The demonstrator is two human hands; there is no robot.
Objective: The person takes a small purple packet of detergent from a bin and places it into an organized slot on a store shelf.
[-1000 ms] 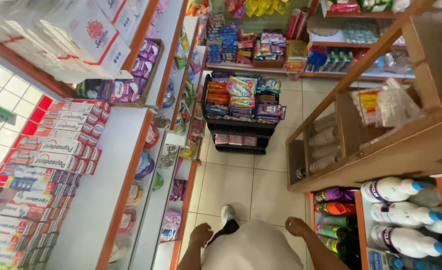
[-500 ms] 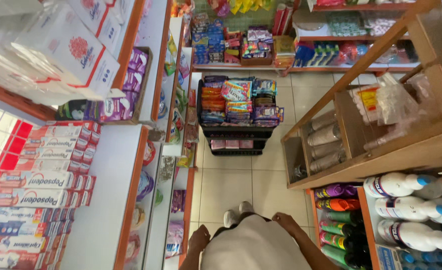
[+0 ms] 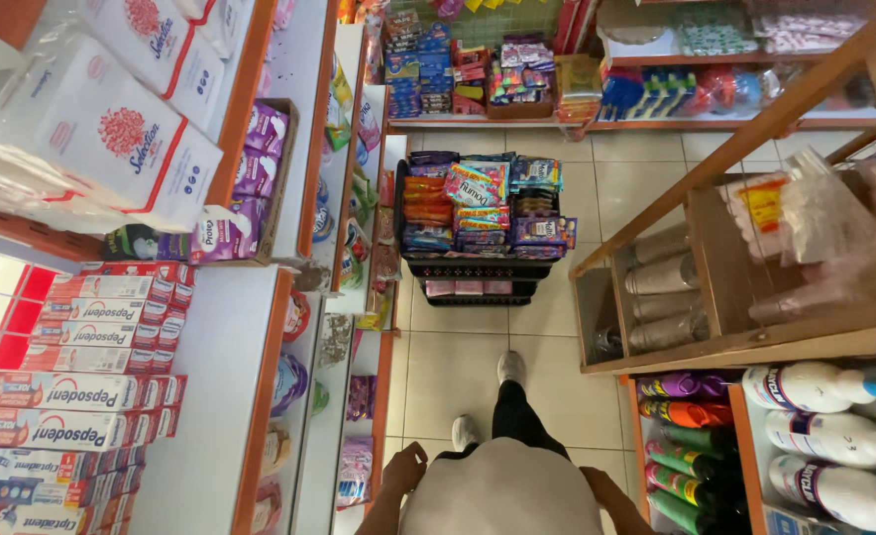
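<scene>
Flat red-and-white toothpaste boxes (image 3: 81, 396) lie stacked along the front edge of the white shelf (image 3: 210, 396) on my left. On the shelf above it, big white packs with a red flower mark (image 3: 91, 139) fill the outer end, and purple packets (image 3: 250, 168) sit in a cardboard tray beside them. Ahead on the tiled floor stands a black rack (image 3: 478, 272) piled with bright snack packets. At my right, white bottles with blue caps (image 3: 824, 426) lie at the lower shelf's front edge.

My left hand (image 3: 405, 469) hangs at my hip beside the left shelving, fingers loosely curled and holding nothing. My right hand is cut off by the bottom edge, only the forearm (image 3: 611, 498) showing, so I cannot tell its fingers.
</scene>
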